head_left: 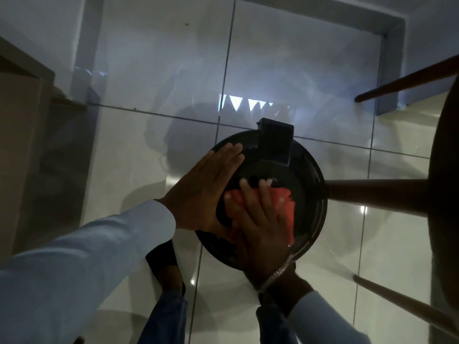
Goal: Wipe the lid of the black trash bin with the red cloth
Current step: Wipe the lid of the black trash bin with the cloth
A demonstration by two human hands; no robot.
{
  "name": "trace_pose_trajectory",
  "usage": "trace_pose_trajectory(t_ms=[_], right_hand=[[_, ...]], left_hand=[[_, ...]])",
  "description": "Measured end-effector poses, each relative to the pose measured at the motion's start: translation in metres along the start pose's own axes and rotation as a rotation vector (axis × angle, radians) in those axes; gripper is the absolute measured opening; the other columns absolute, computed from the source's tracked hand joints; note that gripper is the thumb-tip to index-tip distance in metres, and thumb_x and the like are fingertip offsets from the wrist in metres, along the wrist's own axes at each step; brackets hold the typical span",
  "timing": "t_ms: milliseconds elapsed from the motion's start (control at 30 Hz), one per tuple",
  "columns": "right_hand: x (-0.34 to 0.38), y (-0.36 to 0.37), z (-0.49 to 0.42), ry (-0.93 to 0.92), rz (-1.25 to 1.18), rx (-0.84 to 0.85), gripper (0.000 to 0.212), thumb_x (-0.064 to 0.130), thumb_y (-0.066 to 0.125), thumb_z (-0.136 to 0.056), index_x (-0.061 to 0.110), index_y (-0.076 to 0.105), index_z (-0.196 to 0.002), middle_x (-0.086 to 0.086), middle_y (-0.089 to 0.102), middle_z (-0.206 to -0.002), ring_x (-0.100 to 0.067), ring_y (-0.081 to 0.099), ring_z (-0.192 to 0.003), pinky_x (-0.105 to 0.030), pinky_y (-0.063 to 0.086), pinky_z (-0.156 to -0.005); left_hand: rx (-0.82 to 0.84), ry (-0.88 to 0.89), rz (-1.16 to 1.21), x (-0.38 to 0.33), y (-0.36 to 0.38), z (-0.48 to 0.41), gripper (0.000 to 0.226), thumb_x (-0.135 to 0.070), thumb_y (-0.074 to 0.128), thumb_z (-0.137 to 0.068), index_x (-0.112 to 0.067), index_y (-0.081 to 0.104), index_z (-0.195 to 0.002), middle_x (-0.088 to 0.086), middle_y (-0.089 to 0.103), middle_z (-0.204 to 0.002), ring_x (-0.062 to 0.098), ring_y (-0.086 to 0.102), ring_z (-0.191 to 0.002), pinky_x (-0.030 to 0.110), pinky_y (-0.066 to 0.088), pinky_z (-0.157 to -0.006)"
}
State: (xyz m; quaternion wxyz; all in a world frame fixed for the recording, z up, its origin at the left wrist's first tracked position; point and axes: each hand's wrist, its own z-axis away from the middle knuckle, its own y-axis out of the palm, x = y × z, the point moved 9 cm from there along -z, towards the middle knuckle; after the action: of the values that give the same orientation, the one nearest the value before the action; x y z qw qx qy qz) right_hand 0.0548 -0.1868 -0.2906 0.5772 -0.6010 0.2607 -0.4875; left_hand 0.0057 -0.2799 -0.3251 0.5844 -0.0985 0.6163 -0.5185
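A round black trash bin lid (308, 184) is seen from straight above on the tiled floor, its hinge block (275, 142) at the far edge. A red cloth (285, 204) lies flat on the middle of the lid. My right hand (258, 219) presses down on the cloth with fingers spread, a bracelet on its wrist. My left hand (206, 187) rests flat and open on the lid's left rim, fingers together and pointing away from me. Part of the cloth is hidden under my right hand.
A wooden stool's dark legs (377, 192) and seat edge (444, 194) crowd the bin's right side. A brown cabinet (22, 135) stands at the left. Glossy white floor tiles (154, 135) surround the bin. My foot (169, 266) is just left of the bin.
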Motion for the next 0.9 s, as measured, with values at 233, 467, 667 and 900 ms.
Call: trace_pose_trajectory(t_ms=[233, 467, 667, 900], right_hand=[[-0.048, 0.001, 0.009, 0.068, -0.048, 0.031, 0.059, 0.041, 0.047, -0.090, 0.037, 0.032, -0.146, -0.001, 0.021, -0.162, -0.030, 0.003, -0.152, -0.060, 0.005, -0.117], [-0.059, -0.003, 0.011, 0.089, -0.270, -0.047, 0.064, 0.052, 0.048, -0.090, 0.041, 0.024, -0.148, 0.008, 0.013, -0.164, -0.020, 0.005, -0.153, -0.048, 0.003, -0.118], [-0.074, -0.014, 0.031, 0.354, -0.362, -0.311, 0.060, 0.048, 0.067, -0.076, 0.024, 0.048, -0.128, -0.012, 0.039, -0.147, -0.036, 0.032, -0.141, -0.063, 0.035, -0.109], [-0.008, 0.004, 0.024, 0.243, -0.247, -0.118, 0.061, 0.041, 0.071, -0.080, 0.026, 0.048, -0.135, -0.016, 0.041, -0.151, -0.040, 0.027, -0.144, -0.066, 0.022, -0.114]], left_hand=[[0.072, 0.015, -0.019, -0.005, -0.007, 0.002, 0.132, -0.081, 0.062, -0.062, -0.012, -0.003, -0.153, 0.005, -0.010, -0.164, 0.016, -0.014, -0.150, 0.031, -0.010, -0.120], [0.220, 0.120, -0.090, -0.023, -0.041, -0.094, 0.083, -0.044, 0.053, -0.093, -0.017, 0.004, -0.154, 0.011, 0.004, -0.164, 0.030, 0.003, -0.151, 0.051, 0.012, -0.122], [0.388, 0.269, -0.436, -0.029, -0.001, -0.120, 0.101, -0.059, 0.052, -0.088, -0.013, -0.012, -0.152, 0.009, -0.015, -0.163, 0.024, -0.016, -0.149, 0.048, -0.007, -0.121], [0.235, 0.448, -0.464, -0.030, -0.014, -0.115, 0.081, -0.058, 0.031, -0.096, -0.007, 0.004, -0.153, 0.015, 0.005, -0.164, 0.028, 0.002, -0.151, 0.051, 0.007, -0.122]])
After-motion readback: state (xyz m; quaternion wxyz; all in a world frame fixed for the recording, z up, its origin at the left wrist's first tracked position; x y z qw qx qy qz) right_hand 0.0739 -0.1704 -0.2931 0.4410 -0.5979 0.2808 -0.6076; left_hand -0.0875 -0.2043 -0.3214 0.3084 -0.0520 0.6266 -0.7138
